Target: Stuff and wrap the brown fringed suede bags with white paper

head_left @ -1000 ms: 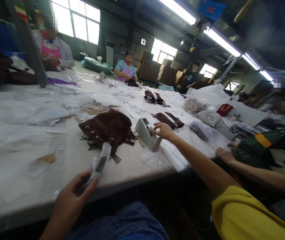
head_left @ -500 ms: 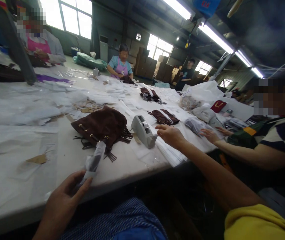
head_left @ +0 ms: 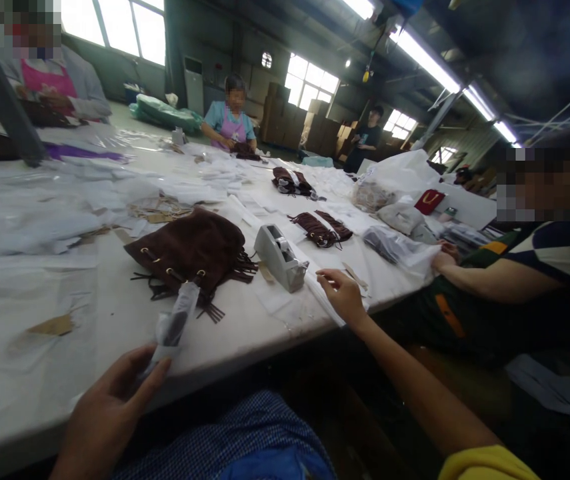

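A dark brown suede-like bag (head_left: 189,250) with fringes and gold eyelets lies on the table. Its strap (head_left: 181,313), wrapped in thin white plastic, reaches toward me. My left hand (head_left: 115,400) grips the near end of this wrapped strap between thumb and fingers. To the right of the bag stands a grey tape dispenser (head_left: 279,260). My right hand (head_left: 342,297) is just right of the dispenser's cutting end, apart from it, with thumb and fingers drawn together. Whether a piece of tape sits between those fingertips is too small to make out.
Two bundled brown bags (head_left: 322,230) with white bands lie behind the dispenser. White wrapping sheets (head_left: 55,207) and paper scraps cover the left side. At right, a co-worker's hands (head_left: 445,259) hold a plastic-wrapped item (head_left: 389,245). A metal post (head_left: 7,87) rises at left.
My right hand has drawn back from the dispenser's front end, lower and toward me. My left hand keeps its hold on the strap. The co-worker's hands have shifted along the plastic-wrapped item.
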Motion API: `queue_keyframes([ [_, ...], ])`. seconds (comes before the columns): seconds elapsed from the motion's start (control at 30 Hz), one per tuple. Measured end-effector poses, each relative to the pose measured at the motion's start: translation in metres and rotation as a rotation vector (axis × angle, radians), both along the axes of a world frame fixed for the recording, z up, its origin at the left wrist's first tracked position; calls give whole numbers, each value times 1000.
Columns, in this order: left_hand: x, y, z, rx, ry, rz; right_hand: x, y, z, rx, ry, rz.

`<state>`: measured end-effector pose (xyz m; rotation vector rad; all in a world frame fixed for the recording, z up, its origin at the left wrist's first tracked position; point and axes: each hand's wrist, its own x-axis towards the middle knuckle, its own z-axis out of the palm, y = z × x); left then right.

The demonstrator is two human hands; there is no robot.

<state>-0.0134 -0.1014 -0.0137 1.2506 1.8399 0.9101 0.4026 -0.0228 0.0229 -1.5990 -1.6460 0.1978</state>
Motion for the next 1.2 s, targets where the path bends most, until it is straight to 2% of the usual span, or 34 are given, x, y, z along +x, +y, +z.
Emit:
queue_keyframes([
  [0.07, 1, 0, 2, -7, 3, -12, -10, 2, -8, -63, 207, -40],
  [0.13, 3, -1, 3, -14, -6, -3, -22, 7, -14, -106, 310, -74],
  [0.33, 2, -2, 4, -29, 19, -20, -54, 28, -27, -77, 385, -184],
  [0.43, 1, -2, 1, -12, 39, -20, -56, 27, -31, -54, 385, -165],
  [0.53, 1, -1, -2, 18, 48, -6, -49, 18, -26, 24, 245, -163],
  [0.63, 0, 0, -3, -21, 52, -8, -39, 9, -18, 133, -87, -190],
  [0.7, 0, 0, -2, -61, 50, -5, -34, 6, -17, 132, -326, -206],
  [0.8, 1, 1, 0, -76, 28, 10, -26, 1, -24, 87, -526, -201],
  [0.87, 2, 0, 3, -80, 12, 24, -22, -4, -33, 65, -539, -140],
  [0.97, 3, -1, 6, -91, 5, 40, -15, -14, -43, 38, -329, -64],
  [1.13, 4, -1, 6, -93, -5, 61, -12, -8, -42, 41, 424, -28],
  [1.2, 5, -1, 6, -91, 7, 73, -16, 4, -40, 21, 621, 32],
])
